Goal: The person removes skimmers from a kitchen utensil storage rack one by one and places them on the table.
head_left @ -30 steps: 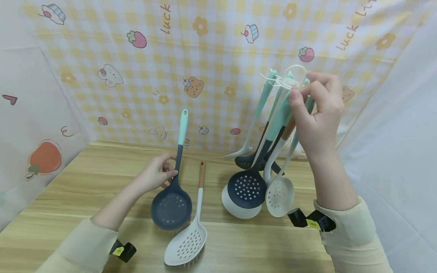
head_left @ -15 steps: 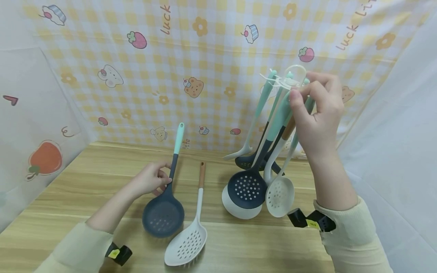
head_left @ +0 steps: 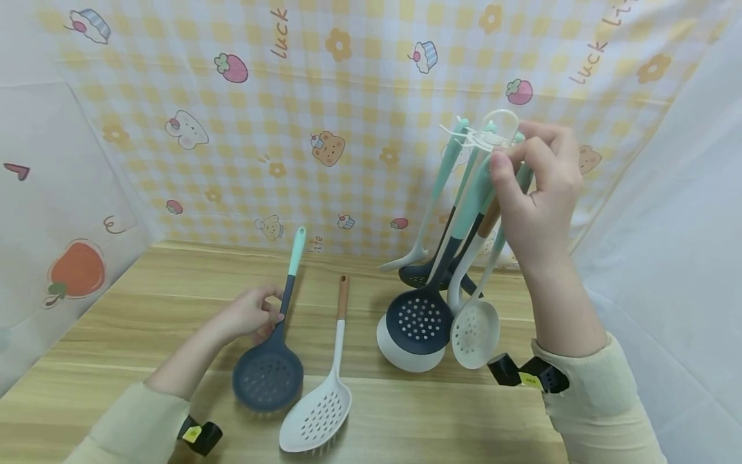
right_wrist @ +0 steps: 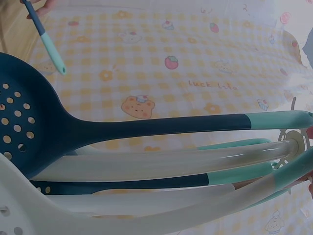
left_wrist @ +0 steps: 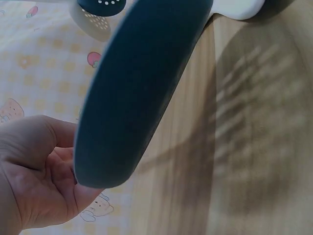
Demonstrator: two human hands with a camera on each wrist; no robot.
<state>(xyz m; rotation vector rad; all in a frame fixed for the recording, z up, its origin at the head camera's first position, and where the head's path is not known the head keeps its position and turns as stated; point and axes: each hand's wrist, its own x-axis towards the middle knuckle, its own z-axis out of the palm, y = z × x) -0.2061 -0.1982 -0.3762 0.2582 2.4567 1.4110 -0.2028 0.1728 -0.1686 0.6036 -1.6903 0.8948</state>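
Observation:
My left hand (head_left: pixel 252 316) pinches a dark blue skimmer (head_left: pixel 268 377) low on its shaft, its mint handle end pointing away. Its round bowl (left_wrist: pixel 142 93) fills the middle of the left wrist view and casts a holed shadow on the table. My right hand (head_left: pixel 542 187) holds the top of a white utensil rack (head_left: pixel 484 140) beside its ring; only fingertips (right_wrist: pixel 310 188) show in the right wrist view. From the rack hang a dark blue skimmer (head_left: pixel 420 321), a cream slotted spoon (head_left: pixel 475 335) and several other utensils, partly overlapping.
A white slotted turner (head_left: pixel 315 415) with a wooden handle end lies on the wood table (head_left: pixel 464 419), right of the held skimmer. The rack's round white base (head_left: pixel 411 361) stands under the hanging utensils. A checked cloth (head_left: pixel 359 96) closes off the back.
My left hand has drawn the skimmer toward me and to the left, lowering it. The right hand, the rack and the turner stay where they were.

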